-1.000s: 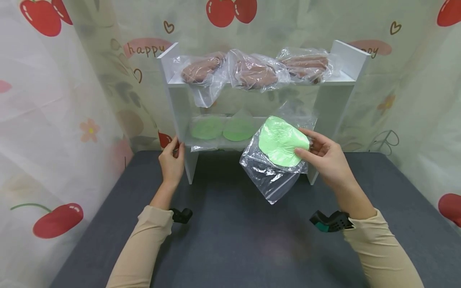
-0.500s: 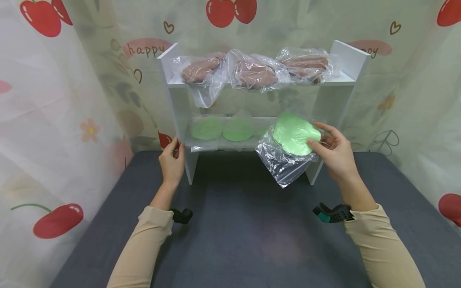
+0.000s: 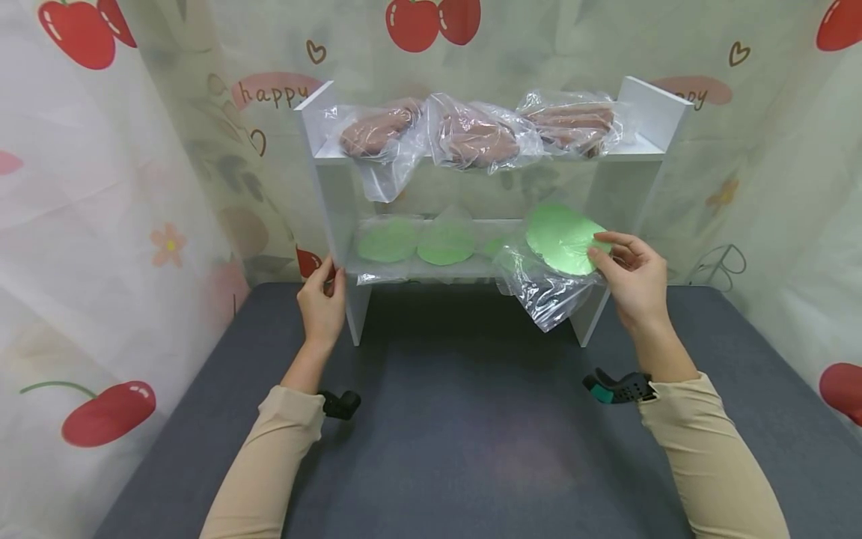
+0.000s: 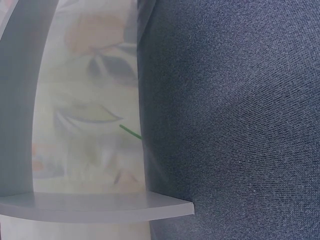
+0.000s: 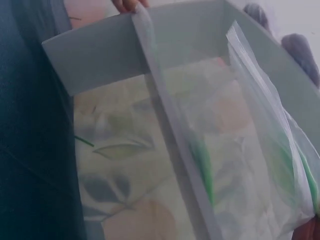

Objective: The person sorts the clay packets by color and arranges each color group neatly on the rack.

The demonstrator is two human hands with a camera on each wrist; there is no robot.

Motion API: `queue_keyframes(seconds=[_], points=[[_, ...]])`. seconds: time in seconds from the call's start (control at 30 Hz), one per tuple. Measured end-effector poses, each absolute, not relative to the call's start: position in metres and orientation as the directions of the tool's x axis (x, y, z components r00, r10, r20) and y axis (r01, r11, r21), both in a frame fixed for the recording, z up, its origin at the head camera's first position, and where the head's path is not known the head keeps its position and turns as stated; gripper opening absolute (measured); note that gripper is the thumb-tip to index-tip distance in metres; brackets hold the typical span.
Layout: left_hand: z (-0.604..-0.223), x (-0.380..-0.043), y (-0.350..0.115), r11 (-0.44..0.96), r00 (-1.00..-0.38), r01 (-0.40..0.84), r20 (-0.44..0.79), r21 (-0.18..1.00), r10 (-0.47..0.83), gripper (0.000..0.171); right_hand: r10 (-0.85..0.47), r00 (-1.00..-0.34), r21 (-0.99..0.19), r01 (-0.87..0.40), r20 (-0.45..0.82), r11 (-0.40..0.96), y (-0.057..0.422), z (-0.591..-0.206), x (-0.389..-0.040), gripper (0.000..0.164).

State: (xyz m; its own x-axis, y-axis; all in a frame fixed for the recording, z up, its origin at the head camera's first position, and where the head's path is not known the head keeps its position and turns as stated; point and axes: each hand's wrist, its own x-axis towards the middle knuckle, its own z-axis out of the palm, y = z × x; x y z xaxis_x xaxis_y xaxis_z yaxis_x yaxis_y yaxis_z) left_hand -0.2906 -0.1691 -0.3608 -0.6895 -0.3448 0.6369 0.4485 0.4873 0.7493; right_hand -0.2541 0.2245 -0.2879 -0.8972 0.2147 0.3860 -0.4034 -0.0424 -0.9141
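Note:
My right hand [image 3: 636, 281] pinches a clear plastic bag [image 3: 562, 239] with a flat, round light-green piece in it, by its right edge. The bag hangs at the right of the lower shelf board of a white rack [image 3: 337, 195], its transparent lower corner drooping below the board's front. In the right wrist view the bag [image 5: 282, 165] stands tilted over the board. My left hand [image 3: 322, 307] holds the front edge of the rack's left side panel, near the lower board. Two similar bags with green pieces [image 3: 446, 241] lie on that board's left and middle; more green shows behind the held bag.
On the upper board lie three clear bags with brown, lumpy contents [image 3: 478, 138]; one bag's end hangs over the front. The rack stands on a dark grey table [image 3: 465, 434]. Printed curtains [image 3: 135, 247] surround it, and a thin cable [image 3: 723, 262] shows at the right.
My right hand has moved right and slightly up, carrying the bag from in front of the rack to the lower board's right part. The left hand has stayed in place.

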Motion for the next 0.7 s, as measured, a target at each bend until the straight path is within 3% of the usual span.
queue_keyframes(seconds=[0.2,0.4,0.57,0.7], points=[[-0.360,-0.290,-0.168,0.486,-0.687,0.447,0.636,0.751,-0.351,0.035,0.317,-0.873,-0.929,-0.349,0.371,0.124,0.219,-0.294,-0.265,0.012],[-0.360,-0.289,-0.168,0.486,-0.684,0.450,0.639,0.749,-0.351,0.035,0.357,-0.855,-0.906,-0.259,0.376,0.334,0.213,-0.303,-0.272,0.027],[-0.361,-0.290,-0.169,0.487,-0.686,0.452,0.640,0.748,-0.347,0.035,0.334,-0.869,-0.883,-0.212,0.366,0.418,0.212,-0.308,-0.274,0.030],[-0.360,-0.289,-0.169,0.477,-0.691,0.455,0.636,0.752,-0.343,0.035,0.220,-0.897,-0.821,-0.222,0.384,0.527,0.215,-0.306,-0.275,0.045]])
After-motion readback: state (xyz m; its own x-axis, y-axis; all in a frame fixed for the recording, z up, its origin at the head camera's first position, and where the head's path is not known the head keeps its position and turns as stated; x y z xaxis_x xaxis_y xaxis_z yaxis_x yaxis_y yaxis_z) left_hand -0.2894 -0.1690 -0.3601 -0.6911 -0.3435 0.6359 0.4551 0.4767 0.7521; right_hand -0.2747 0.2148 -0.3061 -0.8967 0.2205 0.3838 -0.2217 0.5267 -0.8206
